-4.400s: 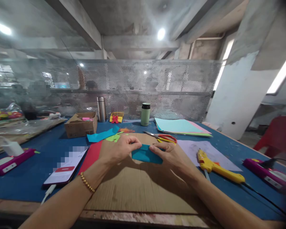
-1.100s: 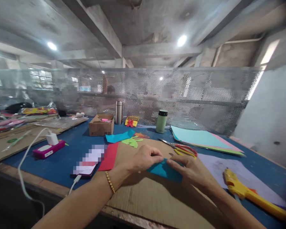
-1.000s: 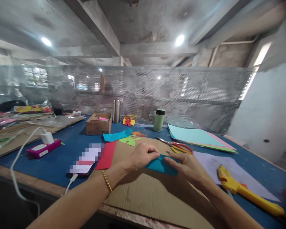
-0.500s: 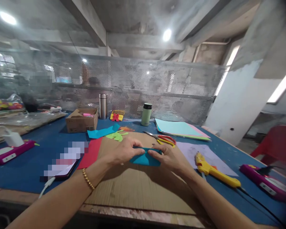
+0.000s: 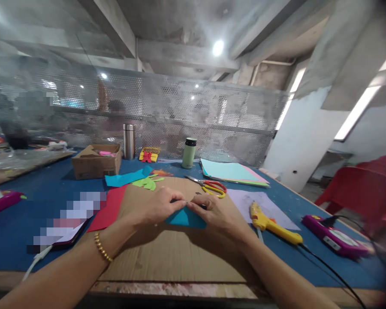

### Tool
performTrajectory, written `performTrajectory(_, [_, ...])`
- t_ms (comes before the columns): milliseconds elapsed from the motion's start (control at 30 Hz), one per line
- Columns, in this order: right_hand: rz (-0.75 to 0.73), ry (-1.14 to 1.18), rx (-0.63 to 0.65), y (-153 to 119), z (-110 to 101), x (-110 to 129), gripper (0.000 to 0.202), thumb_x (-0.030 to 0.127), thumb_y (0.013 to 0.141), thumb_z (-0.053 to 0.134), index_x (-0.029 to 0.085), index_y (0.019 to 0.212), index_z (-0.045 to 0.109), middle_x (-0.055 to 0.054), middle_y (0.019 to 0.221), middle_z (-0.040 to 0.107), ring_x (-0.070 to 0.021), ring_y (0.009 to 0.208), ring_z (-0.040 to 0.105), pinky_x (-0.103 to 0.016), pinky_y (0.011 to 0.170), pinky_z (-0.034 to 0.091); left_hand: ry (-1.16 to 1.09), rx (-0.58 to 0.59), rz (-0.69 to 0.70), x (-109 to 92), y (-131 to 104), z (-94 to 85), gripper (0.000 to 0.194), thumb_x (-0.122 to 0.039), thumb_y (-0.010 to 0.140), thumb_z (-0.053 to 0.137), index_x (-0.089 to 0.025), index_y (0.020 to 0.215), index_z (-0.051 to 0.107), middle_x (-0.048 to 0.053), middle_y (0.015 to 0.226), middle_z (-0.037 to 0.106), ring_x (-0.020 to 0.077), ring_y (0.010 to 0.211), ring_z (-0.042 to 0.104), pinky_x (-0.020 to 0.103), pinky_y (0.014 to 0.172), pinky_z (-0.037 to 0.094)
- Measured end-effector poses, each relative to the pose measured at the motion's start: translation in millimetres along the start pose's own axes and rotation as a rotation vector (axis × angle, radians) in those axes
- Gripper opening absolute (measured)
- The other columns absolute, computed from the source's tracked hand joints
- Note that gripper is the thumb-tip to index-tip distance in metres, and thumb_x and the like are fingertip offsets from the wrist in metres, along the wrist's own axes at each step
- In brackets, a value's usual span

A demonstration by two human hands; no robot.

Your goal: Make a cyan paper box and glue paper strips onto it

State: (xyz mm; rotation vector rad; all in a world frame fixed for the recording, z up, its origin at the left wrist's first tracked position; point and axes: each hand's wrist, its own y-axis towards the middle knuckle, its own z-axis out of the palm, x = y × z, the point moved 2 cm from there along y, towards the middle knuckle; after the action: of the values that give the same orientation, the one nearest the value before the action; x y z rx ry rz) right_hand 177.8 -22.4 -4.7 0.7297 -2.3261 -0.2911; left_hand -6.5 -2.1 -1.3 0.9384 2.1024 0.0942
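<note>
Both hands meet over a brown cardboard sheet (image 5: 167, 257), pinching a folded piece of blue paper (image 5: 186, 218). My left hand (image 5: 165, 204) grips its upper edge with thumb and fingers closed. Opposite it, my right hand (image 5: 210, 210) pinches the same edge, the two thumbs nearly touching. Fingers cover the paper's top. Beyond the hands are red-and-yellow-handled scissors (image 5: 212, 187) and light green paper cutouts (image 5: 148, 182). Red paper (image 5: 111, 208) is beside my left wrist.
At the right are a yellow glue gun (image 5: 273, 227) with a cord and a purple power strip (image 5: 334, 238). A phone (image 5: 70, 240) lies left. Behind stand a cardboard box (image 5: 96, 165), a steel flask (image 5: 129, 141) and a green bottle (image 5: 189, 153).
The view has turned slightly right, so the table things appear farther left. My fingertips have come closer together on the blue paper, whose upper part now looks narrower.
</note>
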Motion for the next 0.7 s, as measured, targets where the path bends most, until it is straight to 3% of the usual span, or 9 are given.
performTrajectory(133, [0.111, 0.127, 0.003, -0.2, -5.3, 4.7, 0.051, 0.065, 0.088, 0.053, 0.018, 0.07, 0.063, 0.001, 0.065, 0.054, -0.0133, 0.063, 0.046, -0.024, 0.057, 0.037, 0.027, -0.127, -0.016, -13.0, -4.2, -10.7, 0.027, -0.032, 0.085, 0.056, -0.018, 0.067, 0.072, 0.001, 0.061, 0.06, 0.0154, 0.062, 0.046, 0.027, 0.059, 0.031])
performTrajectory(233, [0.184, 0.187, -0.027, -0.2, -10.1, 10.3, 0.045, 0.059, 0.085, 0.06, 0.018, 0.066, 0.061, 0.002, 0.062, 0.052, -0.0125, 0.061, 0.044, -0.024, 0.056, 0.036, 0.064, -0.18, -0.04, -17.7, -6.4, -16.7, 0.029, -0.031, 0.085, 0.055, -0.019, 0.065, 0.071, 0.0, 0.059, 0.059, 0.015, 0.061, 0.045, 0.027, 0.058, 0.032])
performTrajectory(400, [0.141, 0.322, 0.0, 1.8, -2.2, -1.8, 0.045, 0.056, 0.083, 0.062, 0.018, 0.06, 0.057, 0.003, 0.058, 0.045, -0.0113, 0.057, 0.04, -0.025, 0.054, 0.033, 0.114, -0.11, -0.041, -15.3, -4.0, -14.9, 0.026, -0.032, 0.084, 0.056, -0.017, 0.075, 0.075, 0.003, 0.072, 0.07, 0.0168, 0.069, 0.055, 0.027, 0.065, 0.037])
performTrajectory(533, [0.085, 0.286, 0.015, 3.7, 3.7, -15.2, 0.046, 0.056, 0.088, 0.058, 0.018, 0.063, 0.06, 0.003, 0.059, 0.048, -0.0115, 0.059, 0.042, -0.025, 0.054, 0.031, 0.043, -0.082, -0.05, -9.8, -0.1, -10.1, 0.026, -0.033, 0.084, 0.057, -0.017, 0.071, 0.073, 0.003, 0.067, 0.066, 0.0161, 0.067, 0.053, 0.028, 0.064, 0.037])
performTrajectory(700, [0.043, 0.062, -0.048, 2.6, -8.2, 5.1, 0.045, 0.05, 0.088, 0.056, 0.019, 0.055, 0.051, 0.002, 0.056, 0.044, -0.0123, 0.058, 0.041, -0.026, 0.055, 0.031, -0.019, -0.094, -0.037, 2.2, 4.5, -2.2, 0.029, -0.035, 0.084, 0.055, -0.016, 0.065, 0.067, 0.002, 0.064, 0.06, 0.0148, 0.065, 0.049, 0.028, 0.06, 0.033])
